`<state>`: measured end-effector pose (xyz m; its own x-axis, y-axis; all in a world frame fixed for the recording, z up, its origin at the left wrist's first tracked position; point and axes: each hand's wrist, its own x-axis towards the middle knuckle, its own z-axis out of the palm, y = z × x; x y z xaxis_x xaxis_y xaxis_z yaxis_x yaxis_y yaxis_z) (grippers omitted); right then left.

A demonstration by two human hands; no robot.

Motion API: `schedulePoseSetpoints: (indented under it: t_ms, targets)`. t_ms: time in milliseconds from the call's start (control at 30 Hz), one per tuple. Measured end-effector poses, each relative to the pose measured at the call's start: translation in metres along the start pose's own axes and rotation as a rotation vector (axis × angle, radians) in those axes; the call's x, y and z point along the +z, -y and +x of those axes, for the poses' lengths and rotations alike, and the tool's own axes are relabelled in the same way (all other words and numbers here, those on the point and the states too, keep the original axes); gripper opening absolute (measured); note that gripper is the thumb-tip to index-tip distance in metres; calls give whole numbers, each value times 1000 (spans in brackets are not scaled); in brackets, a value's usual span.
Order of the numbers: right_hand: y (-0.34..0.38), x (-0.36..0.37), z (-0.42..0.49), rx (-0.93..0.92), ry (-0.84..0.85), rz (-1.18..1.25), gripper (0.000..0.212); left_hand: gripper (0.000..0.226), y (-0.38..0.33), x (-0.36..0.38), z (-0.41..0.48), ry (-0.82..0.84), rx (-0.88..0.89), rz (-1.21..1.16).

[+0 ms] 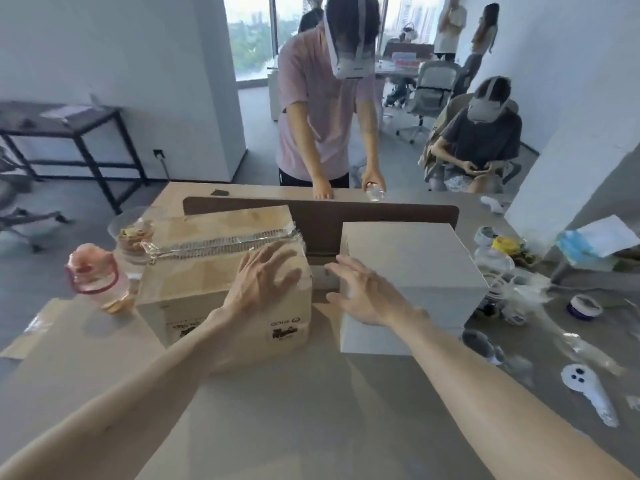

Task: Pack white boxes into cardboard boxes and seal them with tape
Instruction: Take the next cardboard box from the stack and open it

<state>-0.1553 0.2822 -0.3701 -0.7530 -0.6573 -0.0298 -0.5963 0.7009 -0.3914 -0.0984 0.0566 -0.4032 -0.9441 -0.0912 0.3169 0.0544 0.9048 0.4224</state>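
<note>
On the pale wooden desk (277, 427), a pink clear plastic bottle (95, 277) stands beside the taped brown cardboard box (194, 282). The left hand (263, 282) lies on the carton's top right corner, fingers spread. The right hand (363, 292), fingers straight and apart, is at the left face of the tall white box (415, 258), which stands just beside the carton. Across the desk, a person in a pink shirt (311, 109) leans over it in a white-walled office.

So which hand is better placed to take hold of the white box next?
Probably the right hand: it is open beside the white box, while the left hand is over the taped cardboard box.
</note>
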Motion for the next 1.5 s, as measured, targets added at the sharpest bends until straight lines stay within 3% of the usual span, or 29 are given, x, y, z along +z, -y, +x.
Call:
schedulePoseSetpoints:
  t_ms: [300, 567, 667, 733, 867, 1200, 1500]
  targets:
    - [7, -14, 72, -188, 24, 1, 64, 79, 35, -34, -13, 70, -294, 204]
    - [25, 5, 115, -118, 103, -26, 65, 68, 94, -56, 1, 135, -503, 193]
    - [30, 7, 133, -97, 98, -43, 65, 83, 118, -64, 6, 156, -545, 151]
    - [33, 8, 145, -69, 103, -31, 67, 80, 135, -70, 11, 160, -585, 148]
    - [36, 21, 157, -40, 119, -13, 73, 71, 154, -74, 17, 152, -597, 158]
    - [48, 49, 170, 45, 102, 83, 67, 93, 176, -77, 26, 172, -618, 50]
    - [63, 42, 140, 16, -74, 90, 63, 97, 158, -88, -1, -23, -539, -21]
